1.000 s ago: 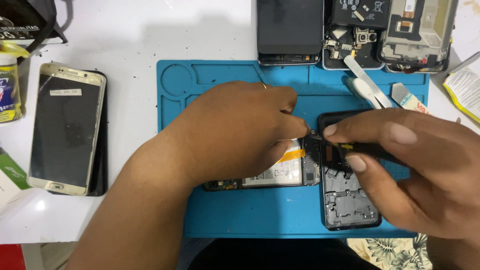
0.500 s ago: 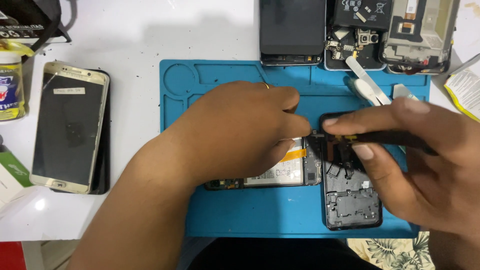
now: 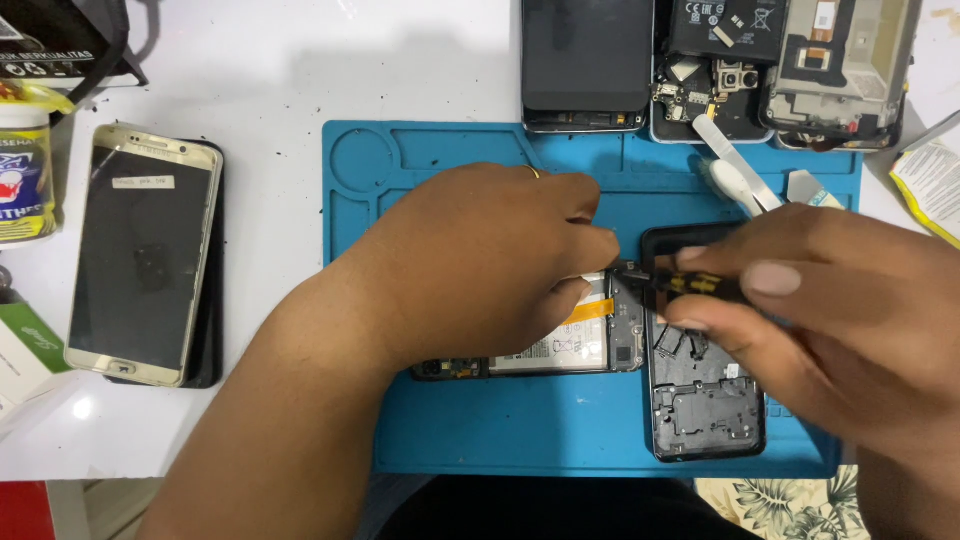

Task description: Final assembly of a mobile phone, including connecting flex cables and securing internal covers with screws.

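Opened phone (image 3: 575, 345) lies flat on the blue mat (image 3: 450, 440), mid-mat, back cover off, battery and orange flex strip showing. Most of it is under the left hand (image 3: 480, 265), which presses down on it from above, fingers curled together over its top edge; only its lower edge and right end stick out past the hand. Right hand (image 3: 830, 310) sits just to the right, thumb and fingers pinched shut on a black screwdriver (image 3: 690, 283) with yellow marks, its tip pointing left at the phone's right end, touching or just about, can't tell which. Under the right hand, a separate black phone frame (image 3: 705, 400) lies upright on the mat, right beside the opened phone. Behind the hands: white pry tools (image 3: 735, 175) on the mat's top edge, three more phones in pieces (image 3: 720, 60) in a row past it. Far left on the white table (image 3: 270, 80): gold phone (image 3: 140, 250) stacked on a dark one, well apart from the hands. Yellow-labelled bottle (image 3: 25, 170) at left edge.
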